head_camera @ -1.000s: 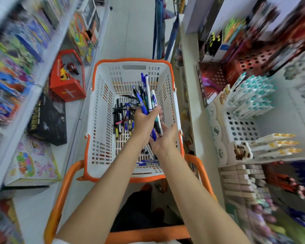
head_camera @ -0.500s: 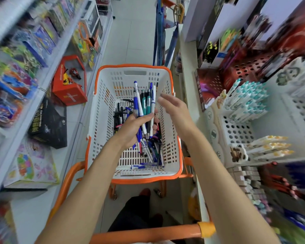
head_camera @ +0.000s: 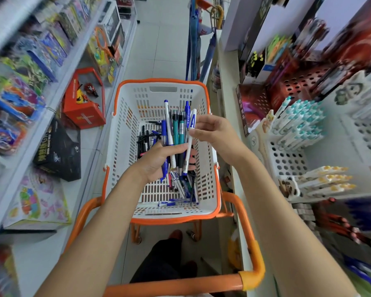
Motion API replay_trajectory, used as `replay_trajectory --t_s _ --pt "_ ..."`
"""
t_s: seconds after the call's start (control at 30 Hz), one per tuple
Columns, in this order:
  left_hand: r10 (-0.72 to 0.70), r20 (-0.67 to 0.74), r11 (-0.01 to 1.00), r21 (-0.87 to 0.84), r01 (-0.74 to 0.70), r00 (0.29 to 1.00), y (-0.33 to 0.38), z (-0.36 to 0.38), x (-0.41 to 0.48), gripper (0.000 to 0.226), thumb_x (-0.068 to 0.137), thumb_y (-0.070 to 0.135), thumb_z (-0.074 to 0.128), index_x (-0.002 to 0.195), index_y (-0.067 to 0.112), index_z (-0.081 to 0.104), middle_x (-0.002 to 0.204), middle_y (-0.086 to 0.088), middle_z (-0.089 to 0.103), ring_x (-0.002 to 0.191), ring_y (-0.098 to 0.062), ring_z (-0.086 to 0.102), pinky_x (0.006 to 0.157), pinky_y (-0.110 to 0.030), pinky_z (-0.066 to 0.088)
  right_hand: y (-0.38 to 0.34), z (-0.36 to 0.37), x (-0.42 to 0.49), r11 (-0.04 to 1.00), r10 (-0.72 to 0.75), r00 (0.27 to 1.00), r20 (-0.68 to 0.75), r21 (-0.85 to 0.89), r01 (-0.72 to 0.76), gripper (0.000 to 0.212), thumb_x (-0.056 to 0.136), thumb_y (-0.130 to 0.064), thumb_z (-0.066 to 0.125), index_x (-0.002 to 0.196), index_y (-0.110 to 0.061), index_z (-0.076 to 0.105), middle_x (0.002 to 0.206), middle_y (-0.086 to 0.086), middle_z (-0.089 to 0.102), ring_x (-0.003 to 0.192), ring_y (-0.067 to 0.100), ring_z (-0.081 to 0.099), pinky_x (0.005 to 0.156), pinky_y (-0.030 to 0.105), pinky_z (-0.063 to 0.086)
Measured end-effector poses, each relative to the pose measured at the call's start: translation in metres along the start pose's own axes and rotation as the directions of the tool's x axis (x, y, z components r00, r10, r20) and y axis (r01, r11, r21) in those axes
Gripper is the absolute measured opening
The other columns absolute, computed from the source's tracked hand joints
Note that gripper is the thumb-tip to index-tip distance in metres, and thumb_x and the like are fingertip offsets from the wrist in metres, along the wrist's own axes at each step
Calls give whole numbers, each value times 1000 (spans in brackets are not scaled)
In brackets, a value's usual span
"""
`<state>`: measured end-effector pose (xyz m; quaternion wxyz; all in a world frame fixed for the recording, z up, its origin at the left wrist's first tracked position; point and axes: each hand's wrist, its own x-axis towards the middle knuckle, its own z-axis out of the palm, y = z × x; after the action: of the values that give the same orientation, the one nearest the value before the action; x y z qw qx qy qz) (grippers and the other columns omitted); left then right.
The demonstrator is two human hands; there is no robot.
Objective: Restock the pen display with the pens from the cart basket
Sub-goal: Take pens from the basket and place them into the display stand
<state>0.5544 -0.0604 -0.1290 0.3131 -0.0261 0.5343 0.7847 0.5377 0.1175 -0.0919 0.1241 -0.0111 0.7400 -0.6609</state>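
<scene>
A white cart basket [head_camera: 124,133] with an orange rim stands in front of me, with several loose pens [head_camera: 180,187] on its floor. Above it my left hand [head_camera: 159,159] grips a fanned bunch of pens [head_camera: 176,127], blue, teal and white, tips pointing down. My right hand [head_camera: 214,133] pinches the upper part of one white and blue pen [head_camera: 190,144] at the right edge of that bunch. The pen display [head_camera: 287,159], a white rack full of holes, stands on the right shelf and holds teal-capped pens [head_camera: 300,123] above and yellow-tipped pens [head_camera: 326,179] below.
The orange cart handle [head_camera: 180,284] runs across the bottom of the view. Toy boxes fill the left shelf [head_camera: 26,99], with a red box [head_camera: 84,108] and a black box [head_camera: 58,151] on its lower ledge. The tiled aisle floor [head_camera: 163,39] runs ahead.
My left hand lifted the bunch of pens up out of the basket. My right hand came up from the basket and took hold of one white and blue pen.
</scene>
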Motion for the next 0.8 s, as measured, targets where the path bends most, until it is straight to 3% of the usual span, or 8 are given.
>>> replay_trajectory --t_s 0.13,0.23,0.3,0.37,0.5,0.6,0.67,0.8 --pt "-6 -52 998 63 9 999 -2 0 6 36 88 11 65 121 -3 61 79 -7 70 72 -19 66 68 -36 59 -6 -2 3 989 -16 993 -117 -145 -1 35 87 -10 73 118 -17 59 111 0 66 91 9 66 76 20 53" --pt "26 -103 988 153 -10 994 -2 1 11 33 93 7 64 123 -4 60 76 -6 71 66 -18 66 60 -29 55 -24 -11 6 930 -233 941 -244 -340 142 38 88 -11 70 125 -16 59 104 -3 62 81 5 60 71 17 53" --pt "32 -114 984 180 -11 993 0 2 13 25 94 6 63 117 -3 61 72 -4 71 63 -17 66 56 -25 53 -34 -12 9 832 -260 962 -79 -524 182 39 91 -15 69 129 -19 61 107 -7 61 82 5 60 74 19 54" --pt "45 -86 979 205 -26 995 1 4 14 15 93 6 64 107 -1 63 70 -4 70 64 -18 64 56 -24 53 -34 -6 13 685 -218 972 85 -696 215 41 92 -21 69 132 -20 60 112 -9 57 84 3 58 71 11 47" --pt "31 -41 973 230 -21 999 1 8 11 11 93 4 63 104 6 64 80 -4 74 67 -13 65 60 -23 54 -33 -2 20 689 -191 980 56 -703 174 17 89 -24 73 99 -20 60 85 -9 52 67 5 49 60 15 40" --pt "13 -27 981 193 -8 1000 -3 4 8 20 94 7 61 112 0 63 85 -6 73 69 -13 63 60 -24 52 -38 -6 21 717 -109 988 106 -680 152 21 89 -22 73 84 -23 52 89 -2 63 71 13 58 56 19 49" --pt "-2 -54 988 151 11 999 -7 0 8 16 93 10 63 108 4 66 89 -9 71 74 -17 64 67 -28 52 -41 -6 20 729 -74 985 155 -665 159 21 89 -19 72 85 -23 52 94 2 67 76 15 64 60 19 53" --pt "-17 -151 1000 -28 13 988 -12 -6 6 10 95 10 59 102 14 64 83 -5 72 67 -17 66 66 -33 53 -40 -15 16 730 -27 985 168 -670 134 14 92 -18 69 105 -22 66 82 -4 69 63 10 65 58 15 51"
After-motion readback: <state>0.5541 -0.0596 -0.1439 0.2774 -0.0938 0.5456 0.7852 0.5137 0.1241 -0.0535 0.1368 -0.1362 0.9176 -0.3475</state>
